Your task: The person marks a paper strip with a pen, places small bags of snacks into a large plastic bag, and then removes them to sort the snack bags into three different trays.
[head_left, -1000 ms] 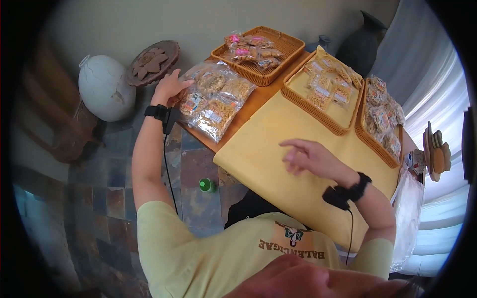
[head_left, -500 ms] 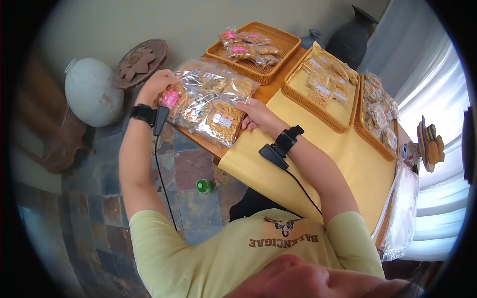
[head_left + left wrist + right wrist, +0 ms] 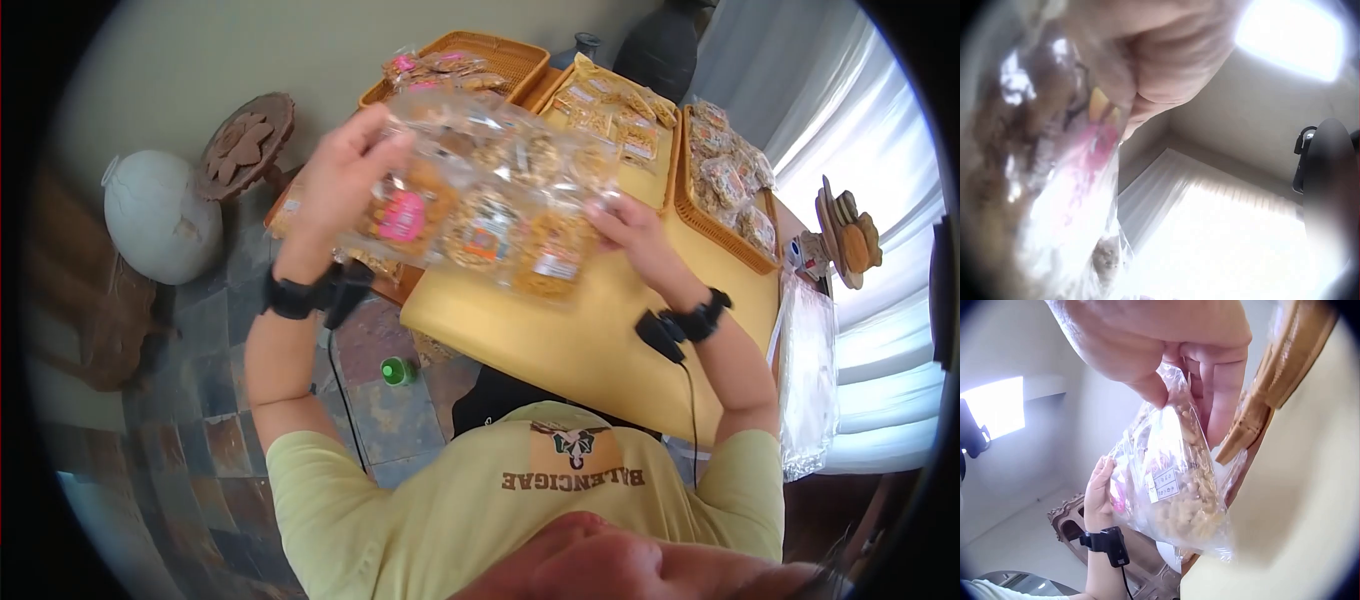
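A large clear bag (image 3: pixel 485 230) of several packaged snack pieces with pink, orange and white labels is held up between both hands, above the table's near left part. My left hand (image 3: pixel 345 175) grips its left end; in the left wrist view, the left hand (image 3: pixel 1166 56) shows beside the shiny plastic. My right hand (image 3: pixel 635 235) pinches the right edge. In the right wrist view, the thumb and fingers of the right hand (image 3: pixel 1172 356) hold a gathered corner of the bag (image 3: pixel 1179 506), which hangs below them.
Behind the bag stands a wicker tray (image 3: pixel 525 65) with pink-labelled packs. Farther right are a cloth-lined tray (image 3: pixel 665 190) and a third tray (image 3: pixel 735 240), both with packs. A yellow cloth (image 3: pixel 600 350) covers the table. A green bottle (image 3: pixel 398 372) is on the floor.
Both hands have lifted the bag off the table and moved it right, nearer the head camera. The right hand, apart from the bag a second ago, now pinches its right edge.
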`<state>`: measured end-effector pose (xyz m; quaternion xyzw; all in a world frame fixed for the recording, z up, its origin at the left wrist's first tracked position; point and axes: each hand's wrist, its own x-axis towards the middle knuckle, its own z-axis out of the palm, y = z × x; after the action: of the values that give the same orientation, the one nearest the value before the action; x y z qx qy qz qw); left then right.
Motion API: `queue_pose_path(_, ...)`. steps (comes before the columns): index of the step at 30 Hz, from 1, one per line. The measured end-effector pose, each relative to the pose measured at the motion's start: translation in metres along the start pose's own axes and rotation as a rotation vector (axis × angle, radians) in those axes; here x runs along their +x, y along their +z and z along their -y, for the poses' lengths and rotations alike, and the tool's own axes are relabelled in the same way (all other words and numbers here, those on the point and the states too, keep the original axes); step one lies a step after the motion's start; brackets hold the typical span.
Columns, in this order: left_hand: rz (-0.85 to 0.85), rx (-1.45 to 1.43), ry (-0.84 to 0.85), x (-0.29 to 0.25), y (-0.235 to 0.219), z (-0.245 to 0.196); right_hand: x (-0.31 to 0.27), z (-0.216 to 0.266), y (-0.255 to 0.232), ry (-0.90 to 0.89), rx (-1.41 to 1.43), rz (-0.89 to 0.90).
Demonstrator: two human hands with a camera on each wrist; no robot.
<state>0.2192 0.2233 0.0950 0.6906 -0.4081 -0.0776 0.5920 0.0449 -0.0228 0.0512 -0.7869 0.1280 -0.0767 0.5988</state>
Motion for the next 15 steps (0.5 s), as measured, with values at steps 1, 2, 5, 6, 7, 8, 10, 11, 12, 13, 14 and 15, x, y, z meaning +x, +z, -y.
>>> queue_pose_path(1,0.063,-0.141,-0.058,-0.004,0.025,-0.013,-0.019,-0.001,-0.020,0.042,-0.025,-0.034)
queue_pose_path(2,0.081,-0.210,-0.120,-0.007,0.049,-0.018,-0.039,-0.003,-0.040,0.088,-0.047,-0.071)
queue_pose_path(5,0.288,-0.301,-0.131,-0.007,0.113,0.002,-0.095,-0.020,-0.093,0.161,0.004,-0.176)
queue_pose_path(6,0.314,-0.304,-0.130,-0.008,0.134,0.004,-0.112,-0.027,-0.108,0.171,0.165,-0.206)
queue_pose_path(7,0.417,-0.362,-0.230,-0.010,0.155,0.003,-0.127,-0.032,-0.118,0.174,0.326,-0.239)
queue_pose_path(8,0.524,-0.416,-0.329,-0.012,0.172,0.003,-0.141,-0.036,-0.123,0.177,0.332,-0.270)
queue_pose_path(10,0.608,-0.446,-0.383,-0.013,0.202,0.006,-0.168,-0.051,-0.132,0.284,0.501,-0.507)
queue_pose_path(11,0.658,-0.469,-0.447,-0.015,0.215,0.007,-0.187,-0.080,-0.157,0.373,0.486,-0.313)
queue_pose_path(12,0.696,-0.468,-0.443,-0.018,0.226,0.010,-0.200,-0.088,-0.160,0.374,0.498,-0.349)
queue_pose_path(13,0.785,-0.463,-0.517,-0.021,0.232,0.013,-0.210,-0.094,-0.159,0.396,0.561,-0.275)
queue_pose_path(14,0.865,-0.456,-0.593,-0.026,0.237,0.016,-0.218,-0.097,-0.156,0.415,0.622,-0.192)
queue_pose_path(15,0.866,-0.390,-0.578,-0.031,0.242,0.018,-0.222,-0.094,-0.147,0.416,0.629,-0.207)
